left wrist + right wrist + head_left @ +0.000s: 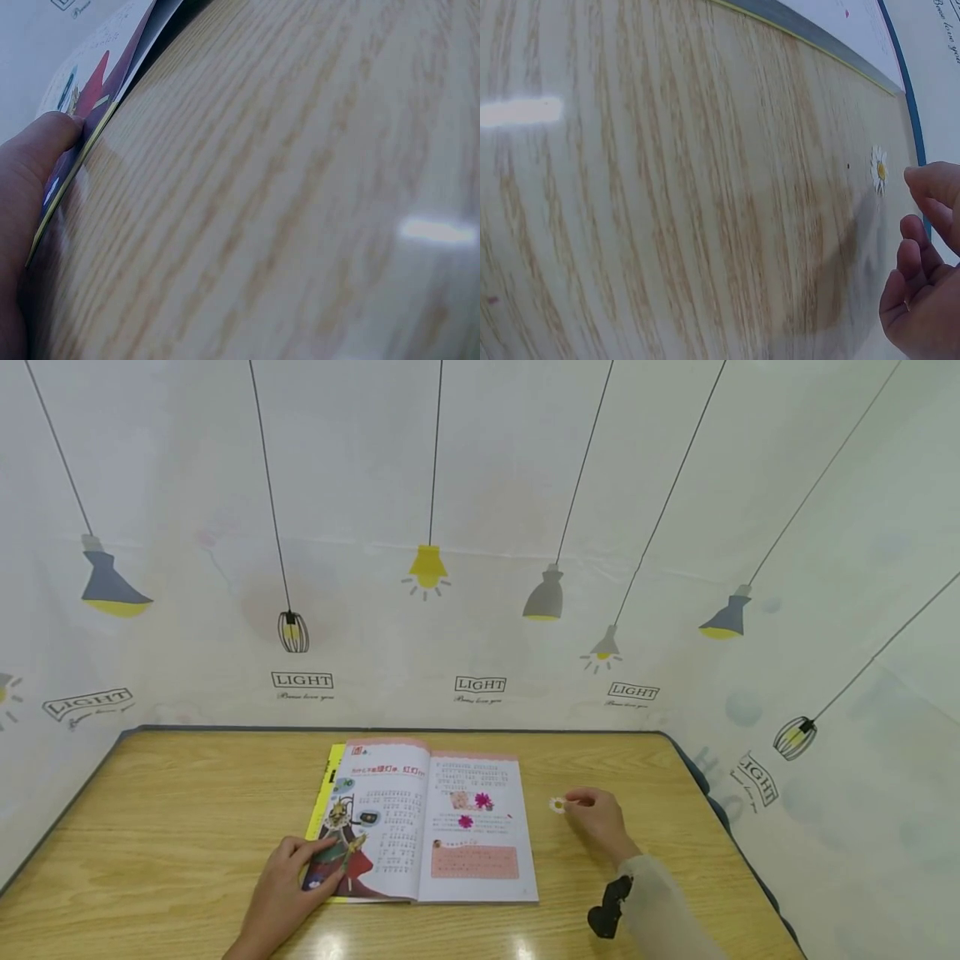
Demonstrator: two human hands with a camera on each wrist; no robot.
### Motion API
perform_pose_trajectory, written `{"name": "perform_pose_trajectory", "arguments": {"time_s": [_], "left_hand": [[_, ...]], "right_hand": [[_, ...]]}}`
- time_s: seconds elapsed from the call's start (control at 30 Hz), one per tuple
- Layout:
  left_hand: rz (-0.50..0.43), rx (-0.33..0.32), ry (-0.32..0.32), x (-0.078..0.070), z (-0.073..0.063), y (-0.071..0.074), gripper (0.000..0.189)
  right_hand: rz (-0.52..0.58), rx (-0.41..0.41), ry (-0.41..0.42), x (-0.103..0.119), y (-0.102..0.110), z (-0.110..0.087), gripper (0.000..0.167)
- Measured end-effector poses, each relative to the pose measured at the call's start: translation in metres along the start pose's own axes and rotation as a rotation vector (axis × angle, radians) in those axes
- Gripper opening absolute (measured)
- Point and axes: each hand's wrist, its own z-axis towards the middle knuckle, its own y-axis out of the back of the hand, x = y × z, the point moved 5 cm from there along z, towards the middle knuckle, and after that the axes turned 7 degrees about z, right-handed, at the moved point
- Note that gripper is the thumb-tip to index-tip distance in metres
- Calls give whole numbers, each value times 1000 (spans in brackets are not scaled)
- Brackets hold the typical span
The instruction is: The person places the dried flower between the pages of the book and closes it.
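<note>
An open picture book (480,818) lies on the wooden table, with two magenta flowers (483,801) on its right page. My left hand (281,885) rests on the lower left of the left page; in the left wrist view its thumb (56,135) touches the page near the edge. To the right of the book is a white daisy (556,805) with a yellow centre. Beside it my right hand (598,818) has loosely bent fingers. In the right wrist view a small gap shows between the daisy (880,171) and the nearest fingertip (913,175).
A yellow edge (321,793) shows along the book's left side. A black strap-like object (609,907) is at the right wrist. Beyond the table's far edge stands a pale backdrop (495,485) printed with lamps. Tiny specks (847,166) lie on the table.
</note>
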Motion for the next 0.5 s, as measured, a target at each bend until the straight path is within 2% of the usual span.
{"name": "perform_pose_trajectory", "arguments": {"time_s": [0.5], "left_hand": [[6,28,27,1,0,-1,44]], "right_hand": [[14,43,19,-7,-5,5,29]]}}
